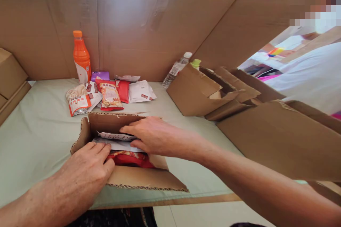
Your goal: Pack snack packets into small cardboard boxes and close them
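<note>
From the head camera, a small open cardboard box [128, 181] sits at the near edge of the table [39, 131], and everything else is best placed from it. The left hand [87, 170] rests on the box's near-left corner, fingers together and curled over the rim, pressing down on a red packet [133, 159] inside, apparently to keep the contents flat. The right hand [149, 134] reaches in from the right side, fingers extended and laid flat on a white packet [117, 141] that lies above the red one; it is not clamped on it, more pushing it down into place. Behind the box, a loose heap of snack packets [106, 94] lies spread on the table, within easy reach. Behind and left of the box stands an orange drink bottle [81, 56], upright against the cardboard wall [149, 28]. Behind and right, a clear water bottle [177, 69] leans beside a torn larger carton [210, 92]. Far right of the box, another person's white sleeve [306, 74] shows past the cardboard.
</note>
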The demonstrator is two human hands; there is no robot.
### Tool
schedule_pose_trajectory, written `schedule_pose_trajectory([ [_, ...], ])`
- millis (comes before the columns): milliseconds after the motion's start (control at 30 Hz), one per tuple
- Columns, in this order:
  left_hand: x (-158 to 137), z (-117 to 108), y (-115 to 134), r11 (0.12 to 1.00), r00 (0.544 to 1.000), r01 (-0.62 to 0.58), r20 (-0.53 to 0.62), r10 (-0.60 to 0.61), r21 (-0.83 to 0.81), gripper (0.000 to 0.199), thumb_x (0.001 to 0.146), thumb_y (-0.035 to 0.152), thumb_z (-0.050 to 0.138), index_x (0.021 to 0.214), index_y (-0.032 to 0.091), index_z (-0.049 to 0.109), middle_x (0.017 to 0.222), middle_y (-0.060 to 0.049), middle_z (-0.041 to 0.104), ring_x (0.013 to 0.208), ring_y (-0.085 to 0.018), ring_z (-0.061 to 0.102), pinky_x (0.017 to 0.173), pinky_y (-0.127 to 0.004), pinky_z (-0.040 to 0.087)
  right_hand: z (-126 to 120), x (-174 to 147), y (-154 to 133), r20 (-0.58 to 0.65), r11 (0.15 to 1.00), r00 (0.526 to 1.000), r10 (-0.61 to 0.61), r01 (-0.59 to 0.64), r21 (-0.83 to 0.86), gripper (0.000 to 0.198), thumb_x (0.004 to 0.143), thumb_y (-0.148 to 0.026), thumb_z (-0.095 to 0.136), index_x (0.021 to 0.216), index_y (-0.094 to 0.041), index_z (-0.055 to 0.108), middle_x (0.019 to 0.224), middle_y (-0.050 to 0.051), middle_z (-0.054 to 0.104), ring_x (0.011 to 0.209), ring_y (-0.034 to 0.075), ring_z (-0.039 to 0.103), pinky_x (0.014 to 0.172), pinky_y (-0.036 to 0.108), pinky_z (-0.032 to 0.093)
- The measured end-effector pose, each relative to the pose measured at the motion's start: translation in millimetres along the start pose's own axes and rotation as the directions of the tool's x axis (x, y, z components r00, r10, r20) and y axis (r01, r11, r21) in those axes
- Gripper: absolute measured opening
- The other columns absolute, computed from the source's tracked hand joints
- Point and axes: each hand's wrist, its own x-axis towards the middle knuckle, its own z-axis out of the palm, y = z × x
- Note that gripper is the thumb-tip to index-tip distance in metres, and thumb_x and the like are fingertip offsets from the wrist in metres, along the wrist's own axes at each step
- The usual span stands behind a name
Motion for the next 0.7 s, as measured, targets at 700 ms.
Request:
schedule_pose_trajectory([
  [700, 3.2, -2.3, -3.1, 0.999, 0.999, -0.023, -0.028, 0.022, -0.027, 0.026, 0.079, 0.008, 0.058, 0.101, 0.011, 0.071, 0.104, -0.016, 0.076, 0.093, -0.033, 0.071, 0.088, -0.051, 0.058, 8.6, 28.4, -2.2, 0.055, 0.985, 0.993, -0.102, 0.093, 0.148, 0.062, 0.089, -0.013, 0.064, 0.151, -0.017, 0.055, 0.13, 0.017, 0.072, 0.116, 0.033, 0.072, 0.093, 0.04, 0.058],
])
